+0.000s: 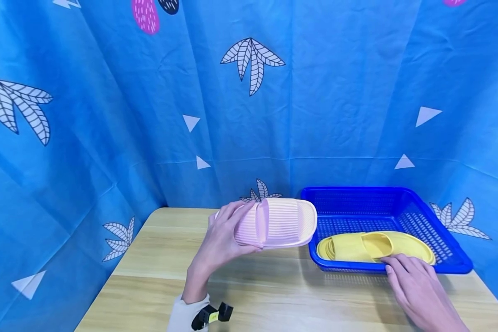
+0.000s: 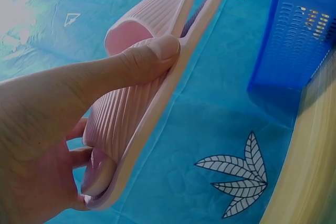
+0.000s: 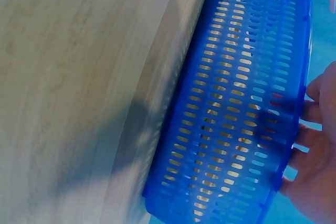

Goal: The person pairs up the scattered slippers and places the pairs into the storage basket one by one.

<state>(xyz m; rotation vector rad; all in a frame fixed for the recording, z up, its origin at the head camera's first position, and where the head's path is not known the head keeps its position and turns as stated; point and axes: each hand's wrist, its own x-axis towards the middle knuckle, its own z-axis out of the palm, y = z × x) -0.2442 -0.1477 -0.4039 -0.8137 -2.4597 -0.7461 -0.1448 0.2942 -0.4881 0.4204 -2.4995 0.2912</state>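
Note:
My left hand [image 1: 224,235] holds a pair of pink ribbed slide slippers [image 1: 283,221] above the table, left of the blue basket [image 1: 419,268]. In the left wrist view its thumb presses along the sole edge beside the strap, with the other fingers behind. Yellow slide slippers [image 1: 348,246] lie inside the basket along its front wall. My right hand [image 1: 417,283] reaches over the front rim, fingers beside the yellow slippers. In the right wrist view the fingers [image 3: 310,135] pass behind the rim, fingertips mostly hidden; I cannot tell whether they grip anything.
The basket with slotted walls [image 3: 226,103] stands at the right of the wooden table [image 1: 274,295]. A blue curtain [image 1: 336,92] with leaf and triangle prints hangs behind and at both sides. My left wrist wears a black strap device [image 1: 211,316].

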